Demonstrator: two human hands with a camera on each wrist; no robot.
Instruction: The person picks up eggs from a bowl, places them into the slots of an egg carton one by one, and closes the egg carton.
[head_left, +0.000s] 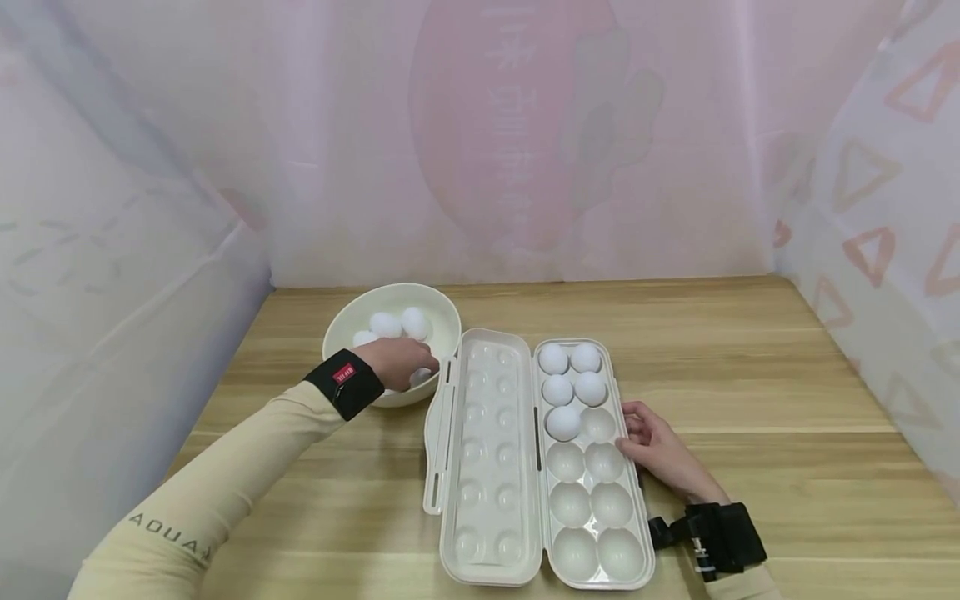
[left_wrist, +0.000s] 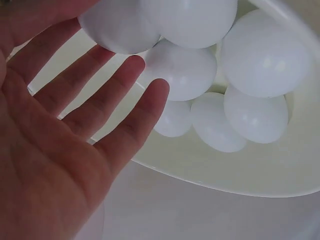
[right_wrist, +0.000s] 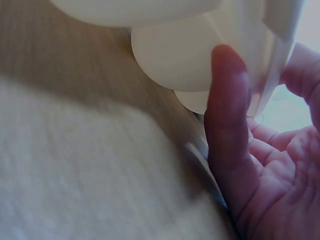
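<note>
Pale wood makes up the worktop (head_left: 750, 375), seen from the head camera with a white bowl (head_left: 442, 329) at the back left and an open white egg carton (head_left: 633, 533) just to its right. The left hand (head_left: 397, 360) reaches over the near rim of the bowl, down among the white eggs (head_left: 415, 322) piled there; from this view its fingers are hidden, so the grip cannot be judged. In the carton's tray five eggs (head_left: 562, 422) fill the far cups, and the near cups are bare. The carton lid (head_left: 480, 467) lies flat to the left of the tray. The right hand (head_left: 660, 446) rests at the tray's right edge, fingertips touching the rim about midway along, fingers loosely bent and holding nothing.

From the left wrist camera the left hand (left_wrist: 65, 150) is spread wide, palm up, fingers (left_wrist: 145, 107) straight and reaching under the eggs (left_wrist: 185, 70). The fingertips lie just beside or against two of them; nothing is clasped. The bowl's rim (left_wrist: 225, 182) curves below.

From the right wrist camera a finger (right_wrist: 227, 100) of the right hand (right_wrist: 280, 175) stands against the carton's outer wall (right_wrist: 175, 55), beside the rounded underside of a cup, with the palm relaxed and the worktop (right_wrist: 60, 75) beneath
</note>
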